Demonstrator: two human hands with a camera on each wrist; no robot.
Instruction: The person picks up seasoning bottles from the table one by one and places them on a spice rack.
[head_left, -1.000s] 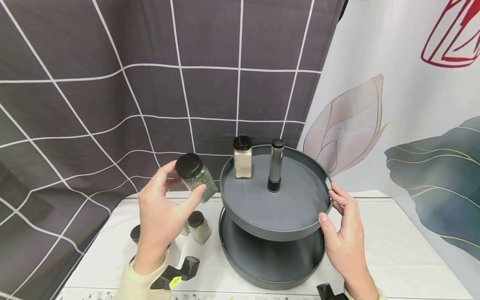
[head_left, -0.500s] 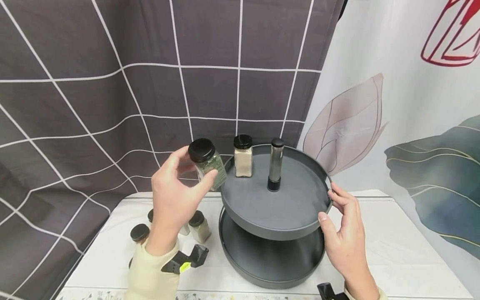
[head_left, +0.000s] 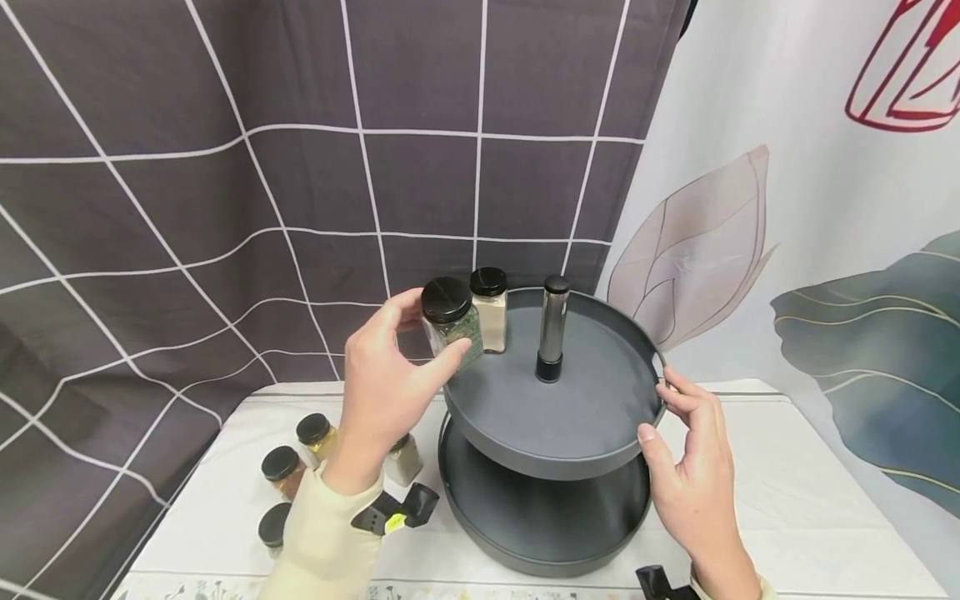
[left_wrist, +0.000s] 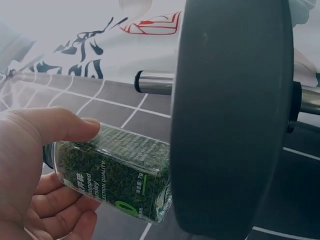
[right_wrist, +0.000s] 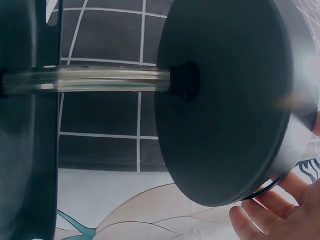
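Note:
My left hand (head_left: 397, 375) grips a square clear spice jar (head_left: 450, 317) with a black lid, thumb on its near side. Green flakes fill it, and the left wrist view shows a label reading chopped parsley on the jar (left_wrist: 110, 170). The jar tilts at the left rim of the upper tray of a grey two-tier tray (head_left: 570, 425); whether it touches is unclear. On that tier a jar of pale powder (head_left: 492, 312) stands upright, left of the metal post (head_left: 552, 329). My right hand (head_left: 693, 458) holds the upper tier's right rim, with fingers by its handle cutout.
Left on the white table (head_left: 787, 483) stand several more black-lidded jars: a yellow one (head_left: 317, 433), a reddish-brown one (head_left: 283, 468), a partly hidden one (head_left: 273, 525) and a pale one (head_left: 405, 460). Behind hangs a dark gridded curtain (head_left: 420, 183). The lower tier (head_left: 547, 525) sits below.
My left hand has carried the parsley jar rightward and slightly up, from beside the tray to the upper tier's left rim. More jars behind the arm are uncovered. My right hand stays put.

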